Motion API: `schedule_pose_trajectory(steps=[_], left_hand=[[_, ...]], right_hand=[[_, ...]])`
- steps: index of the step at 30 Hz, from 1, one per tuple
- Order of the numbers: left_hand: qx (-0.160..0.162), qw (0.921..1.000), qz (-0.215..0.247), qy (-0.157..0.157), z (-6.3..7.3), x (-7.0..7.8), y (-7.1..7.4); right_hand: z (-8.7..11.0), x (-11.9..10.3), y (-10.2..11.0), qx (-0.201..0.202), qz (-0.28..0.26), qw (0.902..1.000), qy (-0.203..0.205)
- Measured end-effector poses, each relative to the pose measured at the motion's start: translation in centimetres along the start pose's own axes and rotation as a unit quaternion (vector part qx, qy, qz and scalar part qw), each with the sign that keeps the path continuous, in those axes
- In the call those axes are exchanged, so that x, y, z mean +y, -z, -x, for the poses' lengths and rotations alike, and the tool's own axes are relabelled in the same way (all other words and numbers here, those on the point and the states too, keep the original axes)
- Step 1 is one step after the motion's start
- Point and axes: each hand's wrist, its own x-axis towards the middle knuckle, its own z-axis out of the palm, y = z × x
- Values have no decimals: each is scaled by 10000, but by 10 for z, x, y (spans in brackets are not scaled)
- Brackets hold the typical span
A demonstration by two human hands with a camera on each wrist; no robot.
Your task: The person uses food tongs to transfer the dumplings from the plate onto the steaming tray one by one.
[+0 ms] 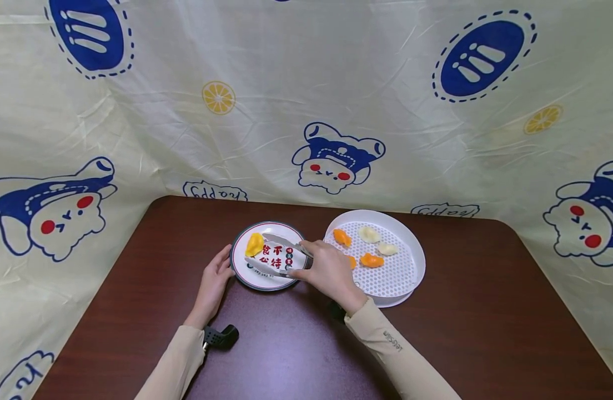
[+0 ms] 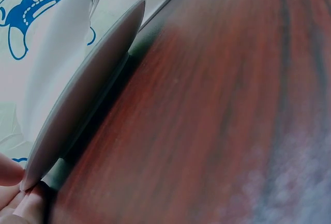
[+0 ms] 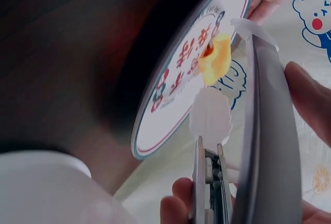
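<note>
My left hand [image 1: 215, 280] pinches the left rim of a round white plate [image 1: 251, 279], thumb above and fingers under the edge. The plate has a dark and red border and red printed characters. On its left side lies a yellow dumpling-shaped piece [image 1: 255, 244]. My right hand [image 1: 331, 272] holds metal tongs [image 3: 269, 131] with pale scalloped tips. The tong arms are spread over the plate, with the yellow dumpling at their tips; whether they touch it I cannot tell. In the left wrist view the plate [image 2: 85, 94] appears edge-on.
Right of the plate stands a round white perforated tray [image 1: 393, 275]. It bears three orange dumplings [image 1: 372, 260] and two pale dumplings [image 1: 369, 234]. Everything stands on a dark brown table [image 1: 486, 311]. A printed cloth [image 1: 261, 144] hangs behind the table.
</note>
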Motion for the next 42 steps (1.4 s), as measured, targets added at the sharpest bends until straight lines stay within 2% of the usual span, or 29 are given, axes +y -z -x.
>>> schedule_pose_trajectory(steps=[11,23,30,36,42], left_hand=[[2,10000,38,-21,0,-1,1],[-13,10000,1,-37,0,-1,0],[-35,10000,-72,-8,0,0,0],[-29,10000,-82,-40,0,1,-1],[-22,10000,-6,-84,1,0,0]], right_hand=[[-7,-6,-14,259,183,9994,122],[-7,-5,-16,390,220,9988,178],[0,-1,-4,222,-20,9998,-3],[13,7,15,487,17,9988,94],[30,17,33,671,-103,9977,20]])
